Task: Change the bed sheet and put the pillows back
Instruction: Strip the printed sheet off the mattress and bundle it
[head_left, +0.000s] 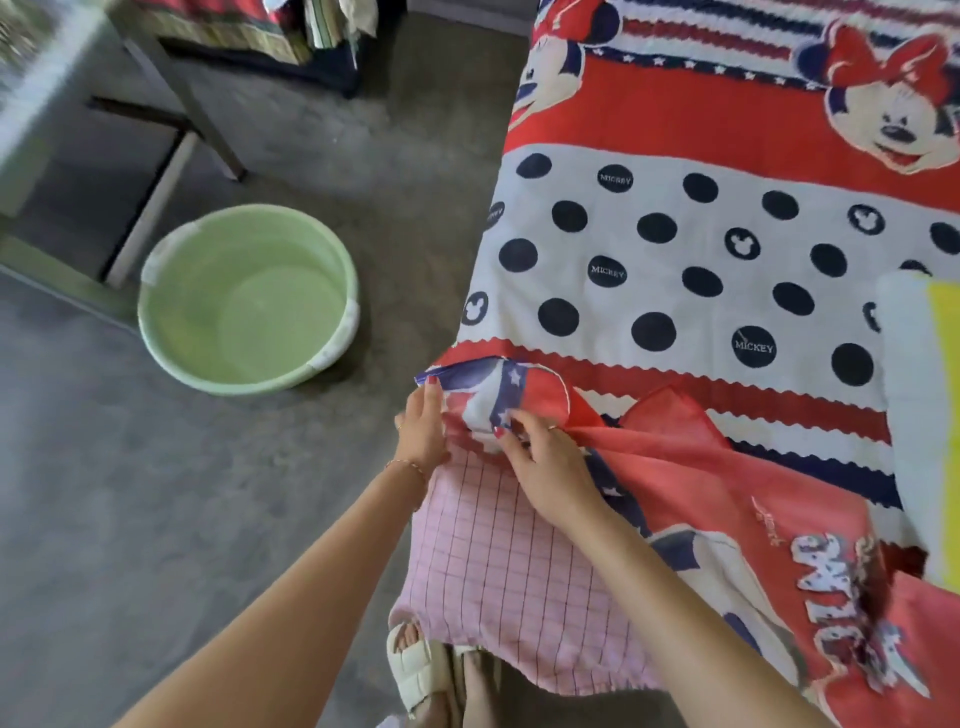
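Both forearms come in from the near edge and reach far, toward the corner of the bed. A foot in a cream slipper (415, 670) stands on the grey floor (156, 519) just below the arms.

The left hand (423, 428) lies at the left edge of the bed, its fingers stretched forward and pressed against a folded corner of the bed sheet (727, 234); the thumb side is hidden, so I cannot tell if it pinches the cloth. A thin bracelet (408, 465) sits on this wrist. The right hand (550, 467) is close beside it, palm down, with its fingertips (501, 431) curled and pinching the same folded corner. The two hands are near each other but do not touch.

The sheet, red, white and dark blue with cartoon mice and black dots, covers the bed on the right side of the scene. At the near left corner it is turned back, and the pink checked mattress (493, 571) shows under it.

On the right edge, on top of the sheet, lies a white and yellow pillow (919, 415). On the floor to the left stands a green basin (249, 296), well apart from the bed. Beyond it are the legs of a desk (171, 171).
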